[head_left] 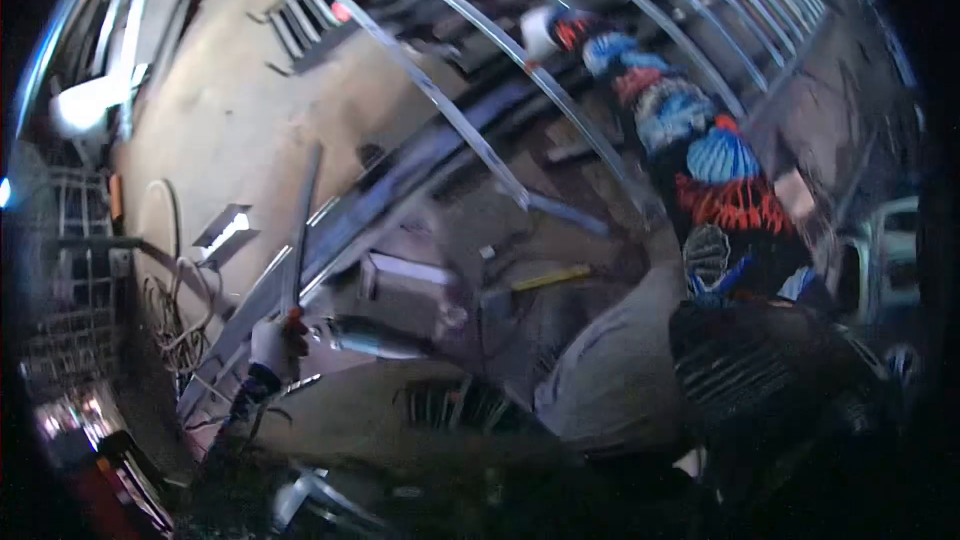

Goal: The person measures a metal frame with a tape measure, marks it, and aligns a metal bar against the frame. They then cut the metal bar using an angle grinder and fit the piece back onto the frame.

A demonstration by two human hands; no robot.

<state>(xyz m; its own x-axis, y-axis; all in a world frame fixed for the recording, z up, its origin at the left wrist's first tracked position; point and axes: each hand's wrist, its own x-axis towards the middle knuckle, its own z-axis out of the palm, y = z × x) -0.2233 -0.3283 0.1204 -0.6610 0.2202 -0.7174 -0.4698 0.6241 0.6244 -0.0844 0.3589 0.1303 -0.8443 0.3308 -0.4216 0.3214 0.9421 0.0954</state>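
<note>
My left hand (275, 345), in a pale glove, is closed around the lower end of a long flat dark metal bar (306, 220). The bar points up and away, with an orange patch beside my fingers. Close by on the right lies a power tool with a metallic teal body (375, 338), perhaps a grinder. My right arm stretches far forward in a sleeve with a shell print. At its end my right hand (540, 35), also in a pale glove, is near the bars of a metal frame (450, 115); motion blur hides its fingers.
Long metal rails (420, 170) cross the floor diagonally. A coiled cable (175, 315) lies at the left beside a wire mesh rack (70, 280). A yellow strip (550, 278) rests on the ground in the middle. A pale chair (890, 255) stands at the right.
</note>
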